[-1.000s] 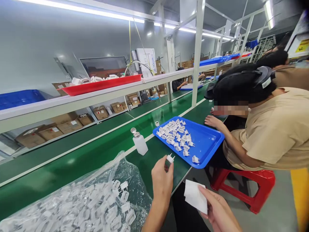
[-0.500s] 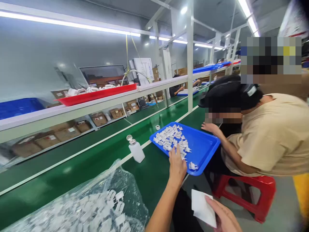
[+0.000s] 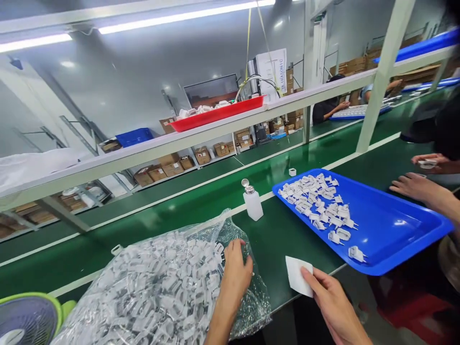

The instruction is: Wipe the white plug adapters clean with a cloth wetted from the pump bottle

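My left hand (image 3: 235, 268) reaches over the right edge of a heap of white plug housings (image 3: 168, 273) lying on a clear plastic bag (image 3: 257, 297). Its fingers are bent and its thumb stands apart; a white piece with pins lies at the fingertips, and no firm hold shows. Between thumb and fingers of my right hand (image 3: 328, 292) is a folded white wipe (image 3: 299, 275), held just off the bench's front edge. To the right, a blue tray (image 3: 398, 235) carries many white plug pieces (image 3: 319, 199) on its left side.
A white pump bottle (image 3: 253, 205) with its metal lid up stands behind the bag. One loose white piece (image 3: 292, 172) sits behind the tray. A co-worker's hands (image 3: 419, 184) are at the tray's right. A green-rimmed fan (image 3: 32, 316) is at lower left; a red tray (image 3: 219, 115) rests on the shelf.
My left hand has left the plug pieces in the blue tray and moved left to the heap on the bag. The view has turned left. My right hand still holds the wipe.
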